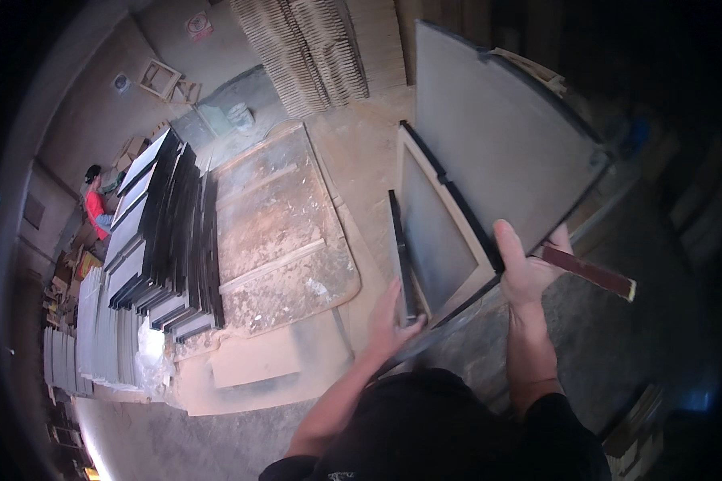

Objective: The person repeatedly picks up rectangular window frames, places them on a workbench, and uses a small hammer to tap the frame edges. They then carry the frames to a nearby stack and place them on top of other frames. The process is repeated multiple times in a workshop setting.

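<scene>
In front of me stand flat grey panels with black edges. My right hand [528, 268] grips the lower edge of the large tilted grey panel [497, 136], its thumb lying on the face. The same hand has a dark red-brown strip [590, 272] with a pale end sticking out to the right. Left of that panel stands a framed panel [433, 232] with a tan border and grey middle. My left hand [389, 321] is closed around the lower corner of the framed panel, beside a narrow black-edged piece [401, 248]. How the pieces join is hidden.
A dusty, paint-spotted board [285, 232] lies to the left. Beyond it stands a row of black-edged panels [168, 240], with grey sheets [104, 329] nearer. Slatted wooden stacks [305, 56] rise at the back. A person in red [96, 204] is at the far left.
</scene>
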The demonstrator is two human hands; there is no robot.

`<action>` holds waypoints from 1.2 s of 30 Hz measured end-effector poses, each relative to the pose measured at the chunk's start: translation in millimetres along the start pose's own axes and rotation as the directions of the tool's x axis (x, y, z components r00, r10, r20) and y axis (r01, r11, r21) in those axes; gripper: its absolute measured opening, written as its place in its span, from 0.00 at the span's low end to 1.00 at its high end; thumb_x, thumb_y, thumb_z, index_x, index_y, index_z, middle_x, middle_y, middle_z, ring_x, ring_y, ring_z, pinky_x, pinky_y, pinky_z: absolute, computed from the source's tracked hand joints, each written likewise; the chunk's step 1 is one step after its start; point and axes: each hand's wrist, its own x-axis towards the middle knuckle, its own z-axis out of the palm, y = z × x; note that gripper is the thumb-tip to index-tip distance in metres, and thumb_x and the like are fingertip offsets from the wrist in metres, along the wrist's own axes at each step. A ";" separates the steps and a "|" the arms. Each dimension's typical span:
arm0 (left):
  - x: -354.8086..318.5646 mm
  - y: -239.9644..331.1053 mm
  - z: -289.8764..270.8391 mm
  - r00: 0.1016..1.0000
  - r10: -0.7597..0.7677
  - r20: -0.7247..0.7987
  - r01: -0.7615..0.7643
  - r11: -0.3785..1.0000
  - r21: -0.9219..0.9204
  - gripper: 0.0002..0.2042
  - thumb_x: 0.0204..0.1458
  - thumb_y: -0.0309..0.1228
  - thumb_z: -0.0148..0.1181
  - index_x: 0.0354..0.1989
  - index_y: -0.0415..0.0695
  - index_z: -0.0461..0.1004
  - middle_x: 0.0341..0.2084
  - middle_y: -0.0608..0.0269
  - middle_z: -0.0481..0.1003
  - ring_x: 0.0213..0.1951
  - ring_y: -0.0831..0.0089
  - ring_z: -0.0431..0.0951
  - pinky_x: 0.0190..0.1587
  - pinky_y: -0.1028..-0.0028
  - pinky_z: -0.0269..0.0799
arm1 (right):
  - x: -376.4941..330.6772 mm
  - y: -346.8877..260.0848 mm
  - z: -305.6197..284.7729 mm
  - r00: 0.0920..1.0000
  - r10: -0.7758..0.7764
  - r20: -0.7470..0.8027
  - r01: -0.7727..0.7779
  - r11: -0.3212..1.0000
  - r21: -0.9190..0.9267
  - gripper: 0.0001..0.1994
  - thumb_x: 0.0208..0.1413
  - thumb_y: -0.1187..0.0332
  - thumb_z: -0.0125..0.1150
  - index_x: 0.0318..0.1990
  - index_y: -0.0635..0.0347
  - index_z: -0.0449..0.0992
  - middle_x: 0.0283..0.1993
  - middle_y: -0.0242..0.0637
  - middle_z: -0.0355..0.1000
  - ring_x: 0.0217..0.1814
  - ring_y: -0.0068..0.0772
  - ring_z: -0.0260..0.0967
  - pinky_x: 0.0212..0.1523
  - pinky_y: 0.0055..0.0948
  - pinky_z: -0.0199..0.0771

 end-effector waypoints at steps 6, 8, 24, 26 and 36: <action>-17.7 -53.8 -94.8 0.921 -0.236 -0.310 0.256 0.967 0.023 0.11 0.58 0.33 0.66 0.36 0.36 0.79 0.16 0.62 0.73 0.20 0.78 0.70 0.24 0.72 0.65 | 4.4 4.3 -24.1 0.993 -0.112 -0.042 0.106 0.987 -0.117 0.21 0.51 0.76 0.71 0.53 0.68 0.74 0.49 0.39 0.75 0.50 0.31 0.72 0.55 0.32 0.70; -20.1 -65.8 -127.6 0.922 -0.306 -0.239 0.315 0.949 -0.001 0.10 0.59 0.32 0.66 0.37 0.35 0.79 0.19 0.60 0.77 0.23 0.78 0.73 0.27 0.74 0.68 | 5.7 6.4 -29.5 0.992 -0.073 -0.099 0.054 0.980 -0.190 0.15 0.51 0.78 0.69 0.47 0.68 0.77 0.47 0.40 0.76 0.46 0.30 0.73 0.54 0.30 0.70; -76.3 -109.0 -181.1 0.827 -0.511 -0.234 0.508 0.858 -0.075 0.09 0.56 0.30 0.68 0.39 0.36 0.80 0.19 0.66 0.75 0.24 0.84 0.70 0.26 0.76 0.66 | -5.8 38.1 -1.4 0.995 -0.043 -0.088 0.035 0.995 -0.092 0.14 0.53 0.81 0.68 0.48 0.69 0.77 0.46 0.40 0.77 0.46 0.30 0.73 0.53 0.31 0.71; -80.5 -107.6 -165.5 0.864 -0.446 -0.234 0.458 0.889 -0.002 0.09 0.56 0.30 0.67 0.39 0.36 0.80 0.19 0.59 0.76 0.23 0.78 0.73 0.25 0.73 0.67 | -6.9 37.1 3.1 0.996 -0.081 -0.028 0.075 0.984 -0.164 0.15 0.52 0.80 0.68 0.48 0.69 0.76 0.47 0.39 0.75 0.47 0.29 0.72 0.54 0.29 0.70; -24.8 -15.7 -69.2 0.935 0.268 0.233 -0.287 0.957 0.052 0.30 0.47 0.39 0.74 0.58 0.40 0.73 0.49 0.47 0.76 0.49 0.52 0.77 0.51 0.60 0.73 | -15.7 31.1 19.9 0.998 -0.056 0.024 0.059 0.991 -0.118 0.21 0.53 0.76 0.69 0.55 0.67 0.72 0.51 0.38 0.74 0.53 0.31 0.70 0.59 0.33 0.66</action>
